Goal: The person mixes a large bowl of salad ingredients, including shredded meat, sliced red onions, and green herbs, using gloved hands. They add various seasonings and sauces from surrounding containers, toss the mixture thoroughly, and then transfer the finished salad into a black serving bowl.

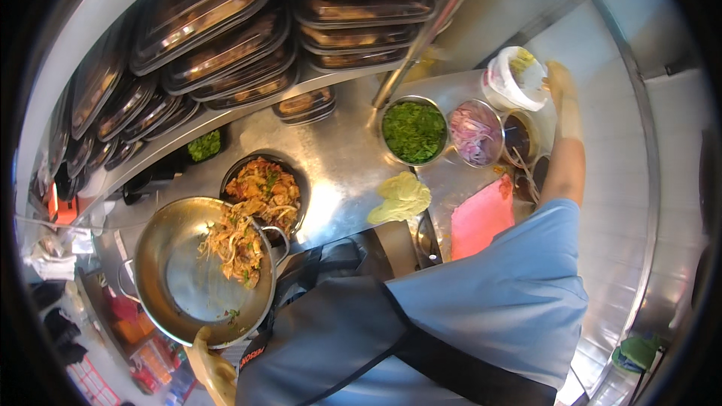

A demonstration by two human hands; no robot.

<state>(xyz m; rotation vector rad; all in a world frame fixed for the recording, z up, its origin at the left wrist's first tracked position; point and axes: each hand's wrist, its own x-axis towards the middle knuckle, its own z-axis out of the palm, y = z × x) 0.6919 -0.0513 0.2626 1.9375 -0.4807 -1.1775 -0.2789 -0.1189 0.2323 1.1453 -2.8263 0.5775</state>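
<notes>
At the lower left my left hand (211, 369) holds the near rim of a wide steel pan (194, 270), its thumb over the edge. The pan is tilted, with shredded, sauced food (240, 248) at its right side reaching over the rim onto a black bowl (302, 172) full of similar food. My right hand (558, 82) is stretched out to the far right, at the rim of a white plastic bucket (496, 90) with something yellow-green inside. Whether its fingers grip the rim cannot be told.
Round containers hold chopped green herbs (414, 131), sliced red onion (476, 131) and dark sauce (519, 135). A crumpled yellowish glove or cloth (400, 197) and a pink cloth (479, 220) lie on the steel counter. Stacked lidded food trays (361, 8) fill the shelf above.
</notes>
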